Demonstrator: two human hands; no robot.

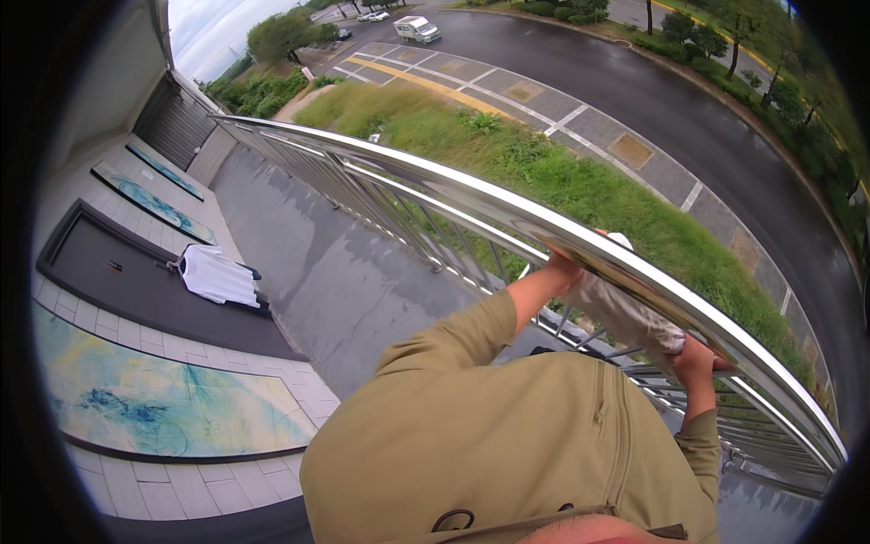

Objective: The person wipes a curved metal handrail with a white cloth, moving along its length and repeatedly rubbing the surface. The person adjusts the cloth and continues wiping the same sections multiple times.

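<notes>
A light, wrinkled cloth (622, 309), possibly a garment, stretches between my hands just below the metal railing's top rail (476, 180). My left hand (565, 268) holds its left end, with the fingers partly hidden behind the rail. At the other end, my right hand (693, 359) is closed around the cloth, close to the rail. A small white part of the cloth (620, 240) shows above the rail near my left hand. The rail covers some of the cloth's far side.
Behind me to the left, a white shirt (219, 273) hangs from the handle of a dark door (115, 272). Framed paintings (170, 401) line the tiled wall. The grey floor (326, 251) looks wet. Beyond the railing are grass (530, 170), parking bays and a road with a van (416, 29).
</notes>
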